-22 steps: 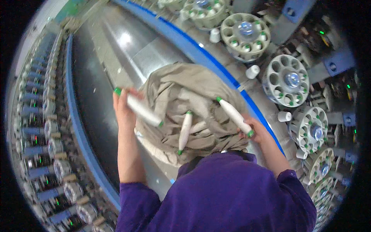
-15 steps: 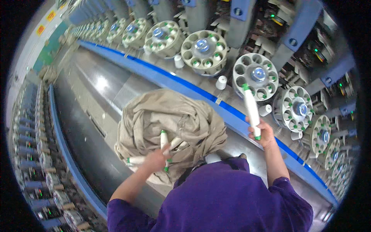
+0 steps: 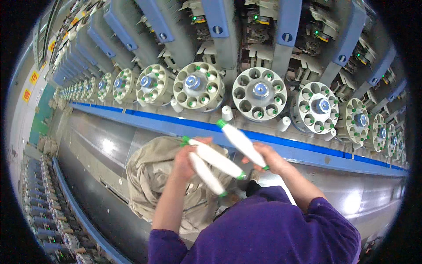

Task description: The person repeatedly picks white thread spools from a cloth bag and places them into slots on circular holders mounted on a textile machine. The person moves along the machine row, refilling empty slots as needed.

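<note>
Two white yarn bobbins with green ends are in my left hand [image 3: 184,160], its fingers closed round their upper parts. One, the upper bobbin [image 3: 220,161], slants toward my right hand; the lower bobbin [image 3: 207,175] lies alongside it. My right hand [image 3: 270,158] grips the lower part of a third bobbin [image 3: 239,141], whose green top tilts up to the left. Below my left hand sits a crumpled beige cloth sack [image 3: 149,165], its inside partly hidden by my arm and the bobbins. Beyond my hands is a round bobbin magazine [image 3: 247,97], some pockets filled and others empty.
A long blue rail [image 3: 299,149] runs along the machine's front, between me and a row of similar magazines. Small white cones, such as this white cone [image 3: 227,113], stand between them. Another machine row [image 3: 41,207] lines the left side of the metallic floor [image 3: 94,149].
My left hand has lifted out of the sack with two bobbins. The right hand's bobbin has come closer to the left hand and tilts further left. The view has turned toward the machine.
</note>
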{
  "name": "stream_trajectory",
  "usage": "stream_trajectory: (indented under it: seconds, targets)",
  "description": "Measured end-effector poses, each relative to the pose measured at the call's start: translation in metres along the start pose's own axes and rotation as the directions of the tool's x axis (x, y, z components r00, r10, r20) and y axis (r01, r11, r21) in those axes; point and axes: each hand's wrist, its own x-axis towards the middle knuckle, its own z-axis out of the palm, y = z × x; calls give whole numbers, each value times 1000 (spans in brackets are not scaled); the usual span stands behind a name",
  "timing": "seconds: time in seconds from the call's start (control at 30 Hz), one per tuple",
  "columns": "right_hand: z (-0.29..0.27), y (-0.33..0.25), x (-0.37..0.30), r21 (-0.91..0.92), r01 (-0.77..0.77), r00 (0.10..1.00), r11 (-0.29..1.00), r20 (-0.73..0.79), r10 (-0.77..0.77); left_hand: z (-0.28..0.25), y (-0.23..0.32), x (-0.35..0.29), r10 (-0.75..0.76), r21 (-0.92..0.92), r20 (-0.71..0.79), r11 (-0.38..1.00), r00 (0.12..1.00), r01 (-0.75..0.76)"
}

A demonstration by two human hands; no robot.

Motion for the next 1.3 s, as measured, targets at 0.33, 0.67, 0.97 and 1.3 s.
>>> stream_trajectory:
  seconds: [0.33, 0.67, 0.97, 1.3]
  targets:
    - [-102, -62, 3, 214, -135, 898, 967, 439, 28, 65, 4, 112, 350, -69, 124, 936, 928, -344]
    - [-141, -131, 19, -156, 359, 881, 920, -268, -389, 96, 14, 162, 436, 39, 165, 894, 885, -447]
    - [-164, -107, 71, -294, 257, 764, 921, -522, -380, 73, 34, 182, 440, 208, 229, 849, 868, -485]
    - [-163, -126, 35, -148, 867, 237, 477, -719, -654, 51, 10, 257, 518, 757, 166, 478, 839, -445]
